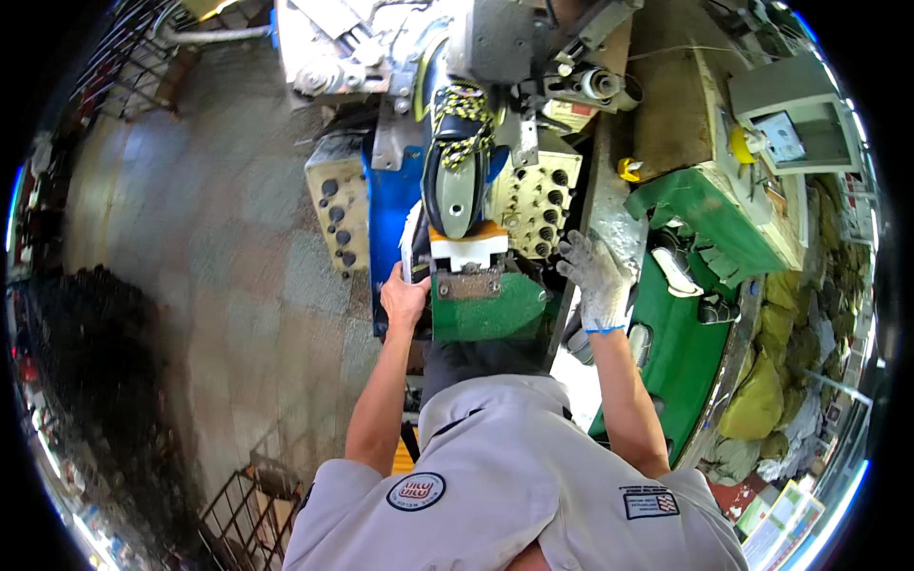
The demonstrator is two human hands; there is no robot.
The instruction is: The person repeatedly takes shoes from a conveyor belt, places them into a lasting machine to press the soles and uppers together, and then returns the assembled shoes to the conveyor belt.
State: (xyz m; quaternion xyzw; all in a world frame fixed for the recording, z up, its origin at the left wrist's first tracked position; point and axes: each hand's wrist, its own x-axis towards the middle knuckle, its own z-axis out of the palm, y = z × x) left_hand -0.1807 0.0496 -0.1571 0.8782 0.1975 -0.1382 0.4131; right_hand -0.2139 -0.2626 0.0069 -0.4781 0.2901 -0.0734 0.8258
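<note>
From the middle of the view, the laced shoe (461, 124) sits toward 12 o'clock in the machine (491, 43), heel end at the orange-topped pad (468, 252), which seems placed to brace it. At 9 o'clock the left hand (405, 299) pinches a white-edged dark piece (411, 242), perhaps another shoe, though it is partly hidden. At 3 o'clock the gloved right hand (595, 281) holds nothing, fingers spread, near the green bench (687, 354), where shoes lie seemingly for easy reach.

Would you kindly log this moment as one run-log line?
left hand: bare, holding white-and-black piece | right hand: gloved, fingers spread | laced shoe: in machine
</note>
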